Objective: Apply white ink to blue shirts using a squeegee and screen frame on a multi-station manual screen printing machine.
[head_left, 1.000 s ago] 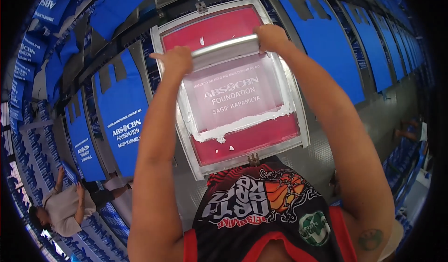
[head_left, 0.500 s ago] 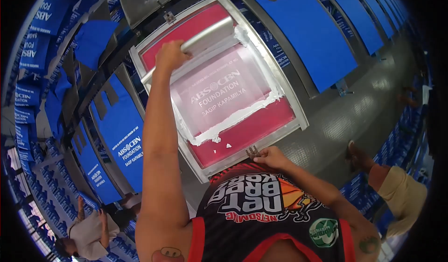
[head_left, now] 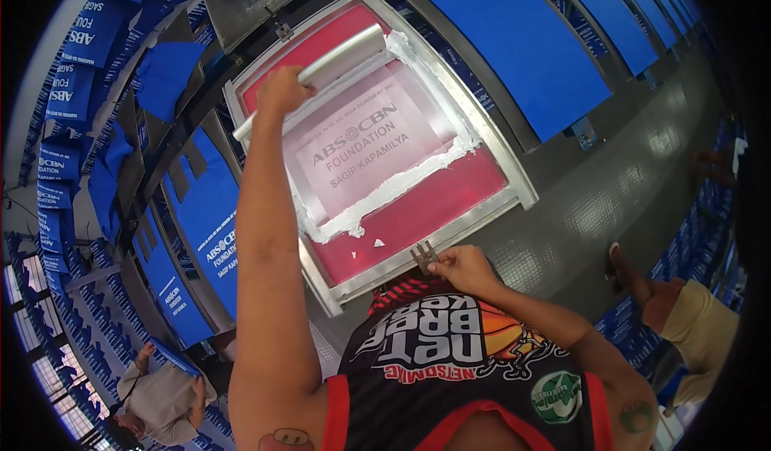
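Note:
My left hand (head_left: 285,89) is closed round the handle of a long metal squeegee (head_left: 347,56), which lies across the far part of a silkscreen frame (head_left: 377,278). The frame holds red-pink mesh (head_left: 450,198) with a paler lettered panel (head_left: 365,142) in its middle. Thick white ink (head_left: 401,182) runs along the near and side edges of that panel. At the frame's near edge, close to my body, my right hand (head_left: 466,270) pinches a small pronged metal piece (head_left: 423,254). The surface under the screen is mostly hidden.
Boards bearing blue fabric pieces (head_left: 514,49) stand to the right, and more blue pieces (head_left: 205,186) lie on the left. Blue printed pieces (head_left: 76,73) hang at far left. One person (head_left: 165,399) holds a blue piece at lower left; another person (head_left: 699,330) is at right.
The whole view has shifted slightly. My left hand stays on the squeegee at the far part of the screen, and my right hand still pinches the metal piece near the frame's edge.

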The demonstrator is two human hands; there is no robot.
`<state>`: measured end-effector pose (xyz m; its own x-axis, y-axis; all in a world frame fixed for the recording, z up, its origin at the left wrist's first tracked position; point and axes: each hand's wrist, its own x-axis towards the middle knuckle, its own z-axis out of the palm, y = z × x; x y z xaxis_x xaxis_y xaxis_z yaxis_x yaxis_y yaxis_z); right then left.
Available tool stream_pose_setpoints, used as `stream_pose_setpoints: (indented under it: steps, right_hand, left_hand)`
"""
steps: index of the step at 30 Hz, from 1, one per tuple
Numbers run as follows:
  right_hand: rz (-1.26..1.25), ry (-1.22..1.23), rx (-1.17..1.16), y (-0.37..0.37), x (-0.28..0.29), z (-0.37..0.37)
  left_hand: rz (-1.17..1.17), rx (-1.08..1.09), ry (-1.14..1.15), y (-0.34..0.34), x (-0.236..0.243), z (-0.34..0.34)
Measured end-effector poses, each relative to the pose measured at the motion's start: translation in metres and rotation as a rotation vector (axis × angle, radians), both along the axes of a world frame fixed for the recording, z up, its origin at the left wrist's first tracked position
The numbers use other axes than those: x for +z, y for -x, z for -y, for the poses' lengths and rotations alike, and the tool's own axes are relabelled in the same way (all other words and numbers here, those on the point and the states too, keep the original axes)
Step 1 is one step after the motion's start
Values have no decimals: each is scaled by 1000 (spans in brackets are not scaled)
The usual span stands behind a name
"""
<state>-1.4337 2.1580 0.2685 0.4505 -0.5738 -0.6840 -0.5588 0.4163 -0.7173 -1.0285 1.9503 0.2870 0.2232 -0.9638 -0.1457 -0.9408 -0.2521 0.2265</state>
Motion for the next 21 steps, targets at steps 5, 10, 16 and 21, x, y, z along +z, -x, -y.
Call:
stream_pose_setpoints:
  steps: [5,10,16,21]
  right_hand:
    - [-84,146,89,2,-37,-3]
    - [-40,132,75,5,-53,-1]
    - [16,156,67,6,-65,-3]
    - [4,166,81,9,-63,-3]
  left_hand:
    - [116,130,-42,49,-7,-41]
    - [158,0,89,135,-37,-135]
    - [23,47,161,209,-21,-207]
    - [30,110,-86,131,23,-117]
